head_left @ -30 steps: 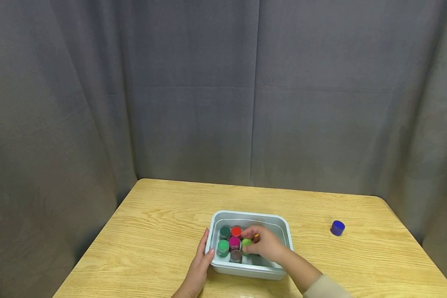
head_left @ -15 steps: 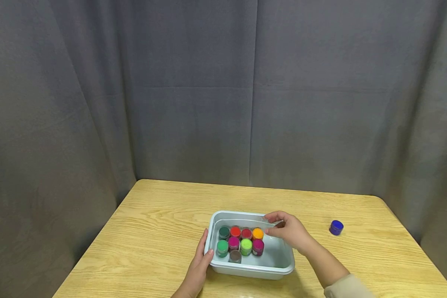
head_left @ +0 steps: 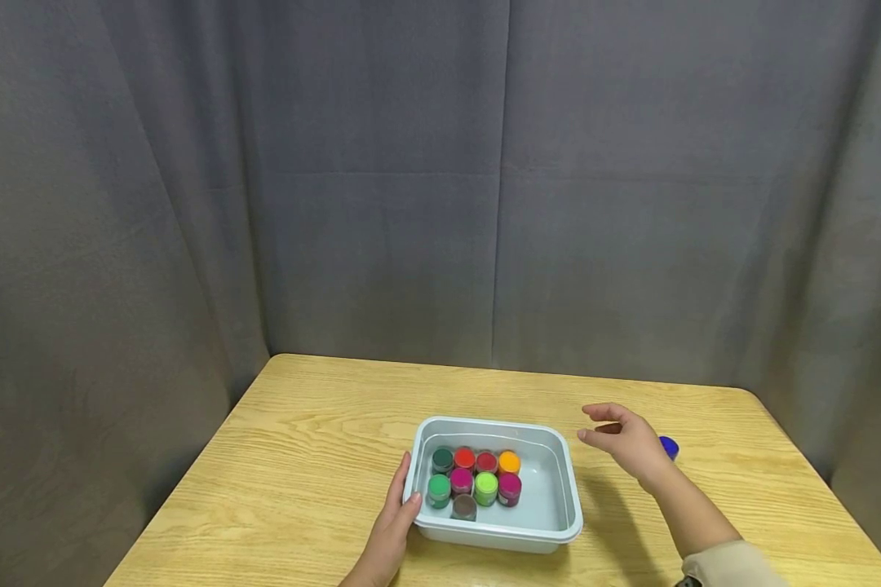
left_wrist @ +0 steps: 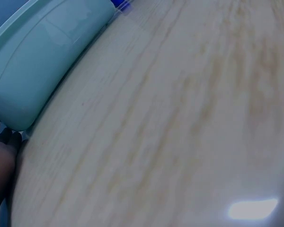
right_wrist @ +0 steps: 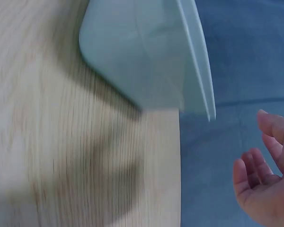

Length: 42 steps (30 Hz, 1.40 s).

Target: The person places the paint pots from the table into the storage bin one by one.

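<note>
A pale blue-grey plastic tub [head_left: 551, 534] stands on the wooden table, holding several small paint jars with coloured tops. Among them are an orange jar [head_left: 510, 462], a lime green jar [head_left: 486, 487] and a brown jar [head_left: 464, 508]. My left hand [head_left: 387, 526] grips the tub's left side, thumb over the rim and fingers along the outer wall. To the right of the tub, my right hand [head_left: 627, 444] is raised above the table with its fingers parted and holding nothing. Partly hidden behind that hand is a blue jar [head_left: 670, 447].
The jars fill the tub's left and middle; bare tub floor [head_left: 546, 497] shows on the right. Grey curtains [head_left: 382, 204] surround the wooden table [head_left: 323, 424] at the back and both sides.
My right hand has come up out of the tub and moved right, toward the blue jar. The orange jar, earlier under its fingers, now stands in the back row. My left hand stays put.
</note>
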Each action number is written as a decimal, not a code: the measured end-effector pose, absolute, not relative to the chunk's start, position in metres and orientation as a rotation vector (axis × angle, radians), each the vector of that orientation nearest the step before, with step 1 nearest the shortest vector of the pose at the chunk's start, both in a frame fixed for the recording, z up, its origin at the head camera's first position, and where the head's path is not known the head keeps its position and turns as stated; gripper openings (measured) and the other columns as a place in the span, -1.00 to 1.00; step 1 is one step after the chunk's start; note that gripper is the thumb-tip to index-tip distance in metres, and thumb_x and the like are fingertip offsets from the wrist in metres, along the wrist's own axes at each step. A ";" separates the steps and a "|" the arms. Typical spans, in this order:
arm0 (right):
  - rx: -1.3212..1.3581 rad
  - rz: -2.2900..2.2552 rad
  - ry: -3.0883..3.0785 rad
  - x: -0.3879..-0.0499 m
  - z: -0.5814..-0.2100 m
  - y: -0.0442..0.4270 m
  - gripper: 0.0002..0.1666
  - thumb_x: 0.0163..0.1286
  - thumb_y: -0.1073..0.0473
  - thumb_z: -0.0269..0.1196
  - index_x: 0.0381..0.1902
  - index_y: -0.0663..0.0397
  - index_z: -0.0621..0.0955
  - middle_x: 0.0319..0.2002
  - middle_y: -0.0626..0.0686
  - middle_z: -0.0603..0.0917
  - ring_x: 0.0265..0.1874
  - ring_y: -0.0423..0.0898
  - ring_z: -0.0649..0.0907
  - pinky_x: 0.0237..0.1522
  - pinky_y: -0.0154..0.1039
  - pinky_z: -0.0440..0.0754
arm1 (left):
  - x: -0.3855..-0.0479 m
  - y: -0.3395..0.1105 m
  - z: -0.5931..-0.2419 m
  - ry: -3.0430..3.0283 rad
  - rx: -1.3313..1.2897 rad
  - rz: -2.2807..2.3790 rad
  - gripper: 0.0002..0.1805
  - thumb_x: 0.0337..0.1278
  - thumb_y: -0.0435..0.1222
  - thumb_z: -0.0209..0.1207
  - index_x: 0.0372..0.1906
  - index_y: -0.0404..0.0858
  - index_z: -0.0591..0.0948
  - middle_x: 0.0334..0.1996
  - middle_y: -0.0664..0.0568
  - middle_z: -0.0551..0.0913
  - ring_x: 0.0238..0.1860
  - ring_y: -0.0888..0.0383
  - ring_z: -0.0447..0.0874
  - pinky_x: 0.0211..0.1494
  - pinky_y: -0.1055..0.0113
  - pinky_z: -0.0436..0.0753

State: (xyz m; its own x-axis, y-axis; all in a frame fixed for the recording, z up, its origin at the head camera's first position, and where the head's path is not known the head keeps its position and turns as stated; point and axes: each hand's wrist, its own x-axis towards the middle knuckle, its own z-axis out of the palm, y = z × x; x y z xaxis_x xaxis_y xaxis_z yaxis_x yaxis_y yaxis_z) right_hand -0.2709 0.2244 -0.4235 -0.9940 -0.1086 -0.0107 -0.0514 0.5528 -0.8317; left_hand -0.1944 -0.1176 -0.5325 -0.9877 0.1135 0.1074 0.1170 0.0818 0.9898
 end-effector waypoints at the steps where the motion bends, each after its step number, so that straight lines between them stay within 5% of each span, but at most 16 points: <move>1: -0.131 -1.439 2.724 -0.272 -0.424 0.230 -0.36 0.34 0.03 0.31 0.27 0.25 0.46 0.26 0.33 0.44 0.15 0.20 0.52 0.00 -0.03 0.65 | -0.194 -0.118 -0.532 -2.310 -0.246 -2.113 -0.32 0.53 -0.12 -0.20 0.59 -0.13 -0.13 0.60 -0.15 -0.19 0.57 -0.27 -0.33 0.50 -0.33 -0.20; 14: 0.058 -1.282 2.796 -0.287 -0.433 0.295 -0.22 0.45 -0.04 0.17 0.43 0.30 0.23 0.45 0.44 0.12 0.40 0.46 0.12 0.31 0.38 0.30 | -0.195 -0.119 -0.534 -2.308 -0.244 -2.124 -0.32 0.53 -0.12 -0.19 0.59 -0.11 -0.12 0.60 -0.13 -0.19 0.57 -0.27 -0.34 0.49 -0.35 -0.20; 24: 0.238 -1.194 2.787 -0.290 -0.447 0.320 -0.03 0.42 -0.11 0.17 0.51 0.31 0.02 0.47 0.53 -0.11 0.40 0.57 -0.03 0.35 0.45 0.13 | -0.195 -0.119 -0.535 -2.297 -0.254 -2.132 -0.31 0.52 -0.12 -0.18 0.59 -0.12 -0.12 0.60 -0.14 -0.19 0.57 -0.27 -0.34 0.49 -0.34 -0.22; 34: 0.242 -1.121 2.697 -0.289 -0.467 0.334 0.15 0.38 -0.11 0.22 0.51 0.35 -0.21 0.41 0.63 -0.16 0.34 0.64 -0.02 0.32 0.51 0.09 | -0.195 -0.120 -0.534 -2.297 -0.274 -2.146 -0.31 0.54 -0.13 -0.20 0.59 -0.15 -0.15 0.59 -0.18 -0.22 0.56 -0.28 -0.36 0.49 -0.33 -0.23; 42: 0.191 -1.103 2.679 -0.289 -0.476 0.333 0.10 0.40 -0.13 0.17 0.50 0.40 -0.13 0.37 0.67 -0.07 0.33 0.63 0.06 0.29 0.49 0.22 | -0.194 -0.120 -0.533 -2.299 -0.265 -2.122 -0.31 0.53 -0.14 -0.19 0.59 -0.16 -0.13 0.59 -0.17 -0.19 0.57 -0.28 -0.34 0.49 -0.34 -0.22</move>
State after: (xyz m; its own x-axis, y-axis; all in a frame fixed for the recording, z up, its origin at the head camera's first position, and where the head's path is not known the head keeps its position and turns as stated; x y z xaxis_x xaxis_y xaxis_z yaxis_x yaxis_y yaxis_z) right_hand -0.2892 0.3328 -0.4760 -0.9632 0.0304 -0.2672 0.2096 0.7071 -0.6753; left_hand -0.1945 -0.1197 -0.5330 -0.9857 0.1227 0.1154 0.1248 0.0720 0.9896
